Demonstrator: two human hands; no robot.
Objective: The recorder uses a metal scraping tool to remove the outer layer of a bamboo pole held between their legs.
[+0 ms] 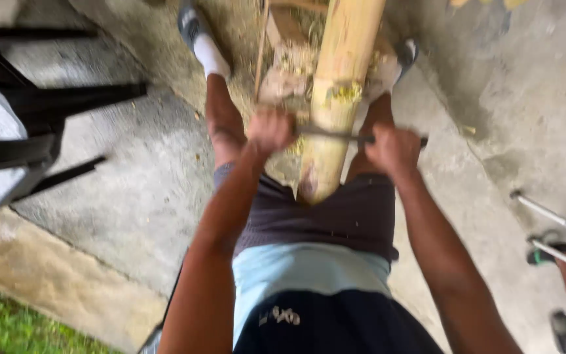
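Between the person's knees a pale yellow pole [337, 98] slants up and away, its near end resting at the lap. Across it lies a dark two-handled blade [335, 136], the left hand [270, 130] closed around one handle and the right hand [393, 149] closed around the other. Judging by the shavings [296, 65] piled near the feet, peeling is under way; the next pull likely calls for even pressure from both fists. Concrete floor [132, 183] lies around, with a dark chair [27, 124] off left.
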